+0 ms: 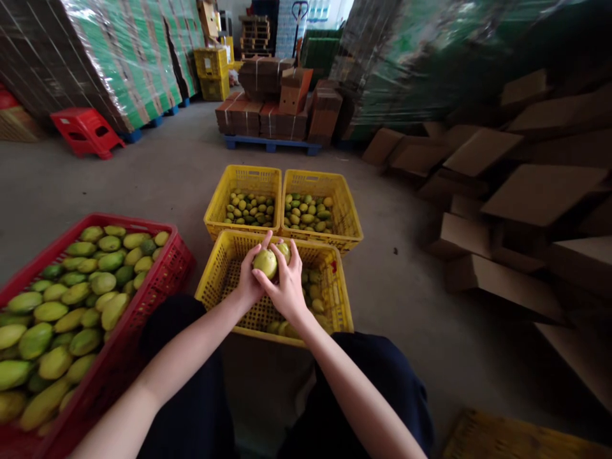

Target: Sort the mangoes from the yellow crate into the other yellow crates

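Note:
My left hand is closed around a pale green-yellow lemon. Close beside it, my right hand holds a second lemon, partly covered by its fingers. The right thumb reaches across to the first lemon. Both hands are above a yellow plastic crate that stands in front of my legs. Inside that crate, lemons lie toward the right side and near edge, while its left part shows bare slotted floor. My forearms and hands hide some of the crate's contents.
Two more yellow crates with lemons stand just beyond. At left is a red crate full of lemons. Cardboard boxes lie heaped at right. A red stool and a blue pallet with stacked cartons stand farther back.

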The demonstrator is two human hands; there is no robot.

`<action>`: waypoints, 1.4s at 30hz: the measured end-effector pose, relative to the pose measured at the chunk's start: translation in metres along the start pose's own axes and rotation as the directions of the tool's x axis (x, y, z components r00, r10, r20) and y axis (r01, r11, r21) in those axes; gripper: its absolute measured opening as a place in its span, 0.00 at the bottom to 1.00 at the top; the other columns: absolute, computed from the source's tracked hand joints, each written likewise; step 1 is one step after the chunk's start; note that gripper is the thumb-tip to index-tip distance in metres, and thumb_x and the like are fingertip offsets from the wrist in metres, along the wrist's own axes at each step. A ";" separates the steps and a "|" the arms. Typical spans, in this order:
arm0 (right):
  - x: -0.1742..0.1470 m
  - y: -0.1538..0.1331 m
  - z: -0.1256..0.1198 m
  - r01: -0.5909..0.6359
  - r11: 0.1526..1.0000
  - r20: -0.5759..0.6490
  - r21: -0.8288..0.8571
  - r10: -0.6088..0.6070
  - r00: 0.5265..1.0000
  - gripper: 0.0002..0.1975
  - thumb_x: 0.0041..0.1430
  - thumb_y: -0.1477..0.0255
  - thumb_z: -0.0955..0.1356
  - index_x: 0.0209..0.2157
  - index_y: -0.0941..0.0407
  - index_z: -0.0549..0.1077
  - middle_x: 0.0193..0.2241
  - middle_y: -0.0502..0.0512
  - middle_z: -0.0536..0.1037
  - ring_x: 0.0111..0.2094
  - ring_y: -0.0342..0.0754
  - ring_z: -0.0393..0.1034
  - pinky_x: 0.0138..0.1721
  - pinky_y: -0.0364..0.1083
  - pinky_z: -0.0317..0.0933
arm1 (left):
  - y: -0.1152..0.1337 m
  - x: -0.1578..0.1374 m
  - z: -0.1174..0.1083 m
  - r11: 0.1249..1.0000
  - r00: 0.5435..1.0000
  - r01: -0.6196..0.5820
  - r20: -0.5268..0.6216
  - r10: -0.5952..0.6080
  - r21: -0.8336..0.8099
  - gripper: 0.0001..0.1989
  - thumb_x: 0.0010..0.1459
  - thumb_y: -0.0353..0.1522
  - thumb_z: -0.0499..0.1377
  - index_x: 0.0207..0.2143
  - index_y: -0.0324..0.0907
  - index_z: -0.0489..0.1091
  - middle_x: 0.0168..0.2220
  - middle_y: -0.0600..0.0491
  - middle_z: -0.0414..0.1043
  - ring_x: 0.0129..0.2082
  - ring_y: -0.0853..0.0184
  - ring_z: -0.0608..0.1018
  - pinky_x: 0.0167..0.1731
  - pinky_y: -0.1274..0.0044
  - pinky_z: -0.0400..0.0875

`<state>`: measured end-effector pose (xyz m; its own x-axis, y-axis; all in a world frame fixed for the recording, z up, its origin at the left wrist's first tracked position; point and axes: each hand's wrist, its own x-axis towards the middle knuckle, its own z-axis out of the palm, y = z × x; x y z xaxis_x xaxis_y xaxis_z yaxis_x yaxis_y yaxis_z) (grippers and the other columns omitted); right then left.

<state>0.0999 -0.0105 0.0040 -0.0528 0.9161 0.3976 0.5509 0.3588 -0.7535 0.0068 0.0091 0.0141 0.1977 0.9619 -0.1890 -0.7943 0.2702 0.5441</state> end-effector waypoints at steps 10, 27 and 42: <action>-0.008 -0.006 -0.008 0.308 0.947 -0.022 0.093 -0.308 0.951 0.28 0.53 0.66 0.73 0.56 0.49 0.67 0.56 0.61 0.71 0.63 0.62 0.56 0.61 0.64 0.56 | 0.016 0.014 -0.012 0.998 1.000 0.009 0.004 -0.009 0.065 0.24 0.58 0.48 0.50 0.46 0.43 0.73 0.40 0.49 0.77 0.40 0.60 0.78 0.39 0.72 0.73; 0.005 0.009 -0.032 0.300 0.954 -0.106 0.005 -0.298 0.949 0.26 0.56 0.69 0.71 0.56 0.47 0.66 0.51 0.57 0.75 0.51 0.55 0.70 0.53 0.56 0.66 | 0.036 -0.001 -0.004 0.599 0.813 -0.561 0.242 0.530 0.571 0.17 0.56 0.38 0.54 0.22 0.42 0.78 0.28 0.50 0.75 0.32 0.65 0.75 0.39 0.75 0.67; 0.026 0.008 -0.038 -0.576 0.318 0.372 0.753 0.518 0.771 0.14 0.52 0.61 0.72 0.34 0.57 0.73 0.23 0.51 0.79 0.20 0.44 0.74 0.21 0.41 0.70 | 0.036 0.020 -0.003 0.955 0.897 0.216 -0.344 -0.276 -0.204 0.16 0.61 0.37 0.48 0.37 0.36 0.71 0.29 0.45 0.75 0.29 0.61 0.79 0.29 0.70 0.77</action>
<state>0.1341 0.0098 0.0283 -0.0652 0.9583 -0.2782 -0.4216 -0.2792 -0.8627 -0.0193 0.0377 0.0279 0.1991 0.7736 -0.6015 -0.8330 0.4570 0.3120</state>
